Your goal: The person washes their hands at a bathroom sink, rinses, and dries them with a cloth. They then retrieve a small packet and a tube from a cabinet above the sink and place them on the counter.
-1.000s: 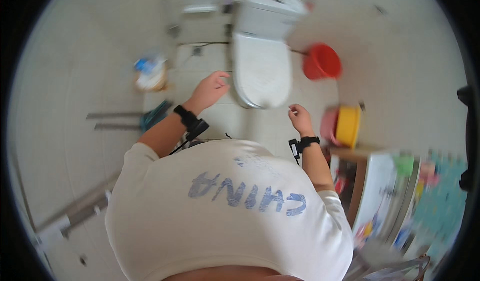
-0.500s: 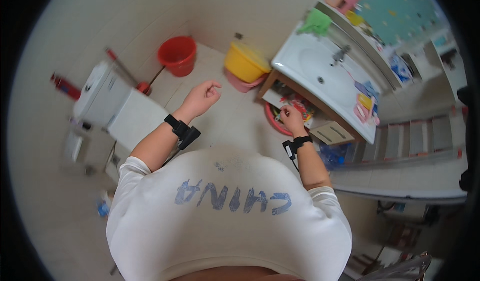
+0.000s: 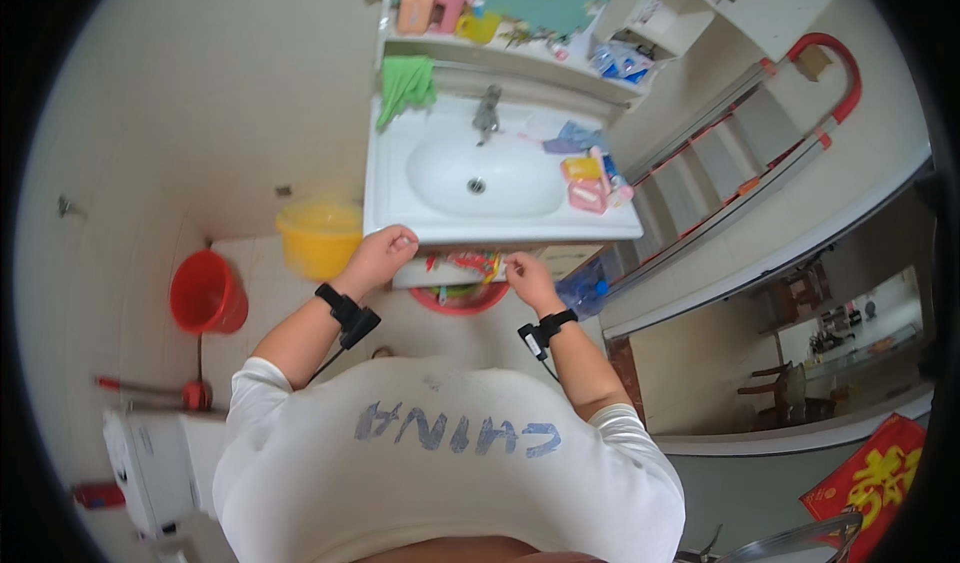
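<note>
My left hand (image 3: 388, 255) is curled closed just in front of the sink counter's (image 3: 390, 225) front edge, and nothing shows in it. Level with it on the right, my right hand (image 3: 530, 278) has its fingers pressed together. Whether those fingers hold anything small is hidden. Between my hands a red-and-yellow package (image 3: 470, 262) lies on a white shelf or drawer under the counter, close to my right fingertips; touching or apart, I cannot tell. Below it on the floor stands a red basin (image 3: 459, 303) with things inside.
On the counter are a faucet (image 3: 487, 113), a green cloth (image 3: 405, 87) and a pink soap dish (image 3: 587, 196). A yellow basin (image 3: 318, 239) and a red bucket (image 3: 207, 293) stand left. To the right are a blue-capped bottle (image 3: 582, 293) and a folding ladder (image 3: 690, 185).
My view and body have turned right, so the sink now lies straight ahead. My left hand has come up to the counter's front edge, and my hands are closer together.
</note>
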The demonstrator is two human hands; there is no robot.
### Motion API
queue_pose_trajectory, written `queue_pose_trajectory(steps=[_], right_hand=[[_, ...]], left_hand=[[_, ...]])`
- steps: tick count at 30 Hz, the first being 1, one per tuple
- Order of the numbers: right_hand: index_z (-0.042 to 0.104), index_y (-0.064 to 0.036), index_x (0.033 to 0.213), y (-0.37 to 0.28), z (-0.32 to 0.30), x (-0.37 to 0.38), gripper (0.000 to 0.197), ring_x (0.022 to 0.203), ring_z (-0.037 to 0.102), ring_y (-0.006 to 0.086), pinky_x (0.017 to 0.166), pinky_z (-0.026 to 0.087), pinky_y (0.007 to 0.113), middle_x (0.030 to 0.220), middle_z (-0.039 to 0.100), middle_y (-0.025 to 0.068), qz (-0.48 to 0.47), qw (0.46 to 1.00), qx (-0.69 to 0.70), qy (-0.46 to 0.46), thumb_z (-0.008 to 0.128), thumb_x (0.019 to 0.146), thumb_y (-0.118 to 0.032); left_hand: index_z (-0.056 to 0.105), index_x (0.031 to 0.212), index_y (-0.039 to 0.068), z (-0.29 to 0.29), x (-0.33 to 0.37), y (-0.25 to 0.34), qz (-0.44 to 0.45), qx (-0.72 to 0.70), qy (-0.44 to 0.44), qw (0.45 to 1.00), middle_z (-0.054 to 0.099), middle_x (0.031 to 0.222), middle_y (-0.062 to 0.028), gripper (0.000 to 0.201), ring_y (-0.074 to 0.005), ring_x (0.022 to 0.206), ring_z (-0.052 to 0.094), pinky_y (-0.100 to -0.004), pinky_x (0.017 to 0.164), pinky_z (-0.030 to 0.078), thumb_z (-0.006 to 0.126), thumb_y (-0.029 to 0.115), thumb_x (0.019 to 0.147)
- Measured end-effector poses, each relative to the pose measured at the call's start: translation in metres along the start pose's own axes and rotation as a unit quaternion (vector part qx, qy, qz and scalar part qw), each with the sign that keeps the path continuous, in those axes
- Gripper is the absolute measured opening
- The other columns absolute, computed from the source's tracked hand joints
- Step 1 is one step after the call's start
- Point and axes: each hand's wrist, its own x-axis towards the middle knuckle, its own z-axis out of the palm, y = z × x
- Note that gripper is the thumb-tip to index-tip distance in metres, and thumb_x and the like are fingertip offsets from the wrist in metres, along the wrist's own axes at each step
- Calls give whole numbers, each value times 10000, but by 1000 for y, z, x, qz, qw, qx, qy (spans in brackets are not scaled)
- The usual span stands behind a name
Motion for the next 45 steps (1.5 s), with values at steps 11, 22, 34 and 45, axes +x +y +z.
queue_pose_trajectory(steps=[11, 22, 34, 45], right_hand=[[673, -30, 963, -10, -31, 130, 175, 728, 619, 181, 692, 498, 290, 846, 669, 115, 45, 998, -9, 39, 610, 863, -159], [655, -46, 960, 95, -40, 266, 185, 772, 641, 269, 709, 517, 352, 854, 668, 126, -46, 998, 7, -47, 598, 830, -166], [653, -59, 962, 171, -38, 335, 157, 732, 628, 236, 683, 500, 333, 827, 665, 96, -52, 970, 157, -180, 614, 832, -138], [652, -56, 864, 178, -7, 361, 146, 730, 631, 293, 650, 491, 376, 802, 668, 118, -19, 961, 151, -232, 607, 810, -184]], left_hand=[[640, 966, 57, -18, 213, -12, 46, 18, -85, 995, 588, 741, -10, 169, -119, 679, 542, -266, 650, 467, 617, 192, 867], [637, 922, 34, 37, 364, -33, 11, 164, -25, 986, 654, 762, -76, 236, -195, 706, 621, -312, 666, 485, 522, 240, 906], [612, 894, 11, 85, 444, -37, -98, 253, 93, 958, 666, 773, -113, 336, -252, 730, 648, -362, 697, 500, 433, 292, 937], [595, 942, 1, 86, 486, -8, -84, 243, 110, 960, 660, 795, -112, 296, -230, 735, 641, -344, 687, 489, 438, 250, 966]])
